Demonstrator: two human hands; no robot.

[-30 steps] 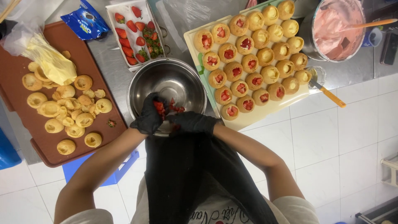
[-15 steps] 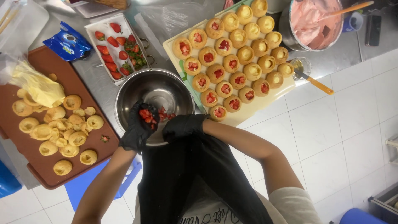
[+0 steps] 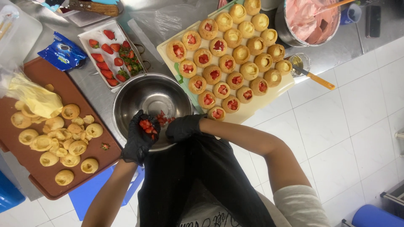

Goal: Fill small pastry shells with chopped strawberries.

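Note:
My left hand (image 3: 139, 141), in a black glove, is cupped over the near rim of a steel bowl (image 3: 139, 98) and holds a small heap of chopped strawberry (image 3: 147, 125). Beside it my right hand (image 3: 184, 127), also gloved in black, hovers at the bowl's rim with its fingers curled near more red pieces (image 3: 164, 119). Just right of the bowl lies a pale board (image 3: 269, 94) covered with several round pastry shells (image 3: 229, 63); many of them hold strawberry bits, the far ones only cream.
A brown tray (image 3: 42, 75) at the left carries several empty shells and a filled piping bag (image 3: 35, 98). Behind the bowl are a white tray of whole strawberries (image 3: 110, 54), a blue snack packet (image 3: 63, 54), a pot of pink cream (image 3: 313, 21) and an orange-handled tool (image 3: 317, 78).
The view has shifted a little. My left hand stays cupped with strawberry pieces at the bowl's rim, and my right hand remains close beside it.

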